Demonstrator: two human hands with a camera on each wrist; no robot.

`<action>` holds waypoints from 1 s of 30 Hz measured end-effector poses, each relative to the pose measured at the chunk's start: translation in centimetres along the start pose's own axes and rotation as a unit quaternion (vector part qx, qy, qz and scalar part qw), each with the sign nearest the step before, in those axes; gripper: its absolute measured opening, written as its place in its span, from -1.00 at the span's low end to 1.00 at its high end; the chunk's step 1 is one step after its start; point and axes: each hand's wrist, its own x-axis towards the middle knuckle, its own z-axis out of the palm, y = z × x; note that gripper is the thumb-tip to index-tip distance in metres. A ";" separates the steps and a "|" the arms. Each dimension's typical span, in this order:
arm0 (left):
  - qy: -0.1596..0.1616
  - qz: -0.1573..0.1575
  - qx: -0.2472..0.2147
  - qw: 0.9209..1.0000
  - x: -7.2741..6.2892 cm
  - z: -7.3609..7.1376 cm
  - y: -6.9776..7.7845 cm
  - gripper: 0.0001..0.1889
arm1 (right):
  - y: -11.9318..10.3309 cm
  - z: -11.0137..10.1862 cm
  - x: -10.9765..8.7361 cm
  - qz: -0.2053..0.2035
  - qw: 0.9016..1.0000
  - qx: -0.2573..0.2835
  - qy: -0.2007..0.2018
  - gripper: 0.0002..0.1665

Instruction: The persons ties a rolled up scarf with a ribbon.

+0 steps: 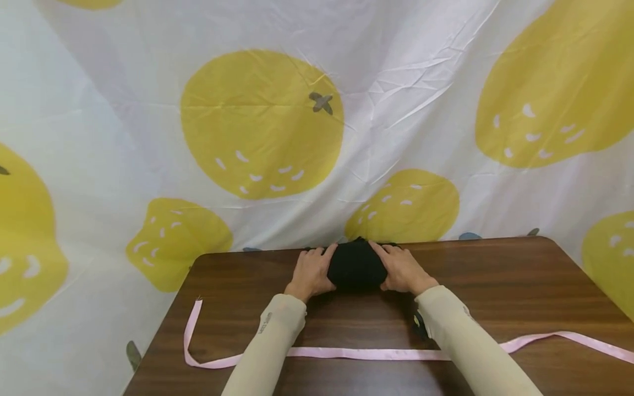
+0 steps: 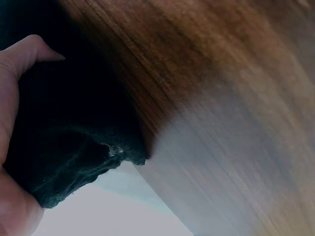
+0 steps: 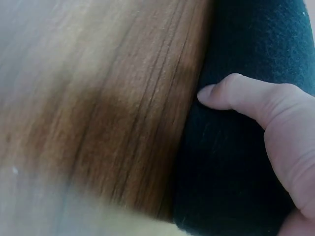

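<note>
A bundle of black cloth (image 1: 358, 265) rests near the far edge of the table, with a soft, fuzzy surface; whether it is folded or rolled I cannot tell. My left hand (image 1: 311, 270) grips its left side, and my right hand (image 1: 402, 268) holds the right side. In the left wrist view, the thumb of my left hand (image 2: 10, 93) lies on the dark cloth (image 2: 74, 108), whose end looks rough and creased. In the right wrist view, my right thumb (image 3: 246, 96) presses on the cloth (image 3: 226, 162) close to the tabletop. Most fingers are hidden behind the bundle.
A long pink ribbon (image 1: 366, 354) runs across the brown wooden table (image 1: 495, 286), nearer to me than the bundle. It passes beneath both forearms and curls up at its left end. Behind the table hangs a white sheet (image 1: 396, 110) with yellow fruit prints.
</note>
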 end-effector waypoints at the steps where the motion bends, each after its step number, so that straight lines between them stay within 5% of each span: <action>1: 0.002 0.000 0.000 1.000 -0.1 0.0 0.0 0.10 | -0.1 0.0 0.0 0.001 1.000 -0.001 0.001 0.33; 12: 0.034 0.004 0.001 0.999 0.1 -0.3 -0.4 0.02 | -0.4 -0.4 0.7 0.002 1.000 -0.009 0.029 0.11; 30: 0.035 0.020 0.009 0.999 0.7 0.8 -0.6 0.01 | 0.3 0.3 1.2 0.011 1.000 -0.016 0.005 0.02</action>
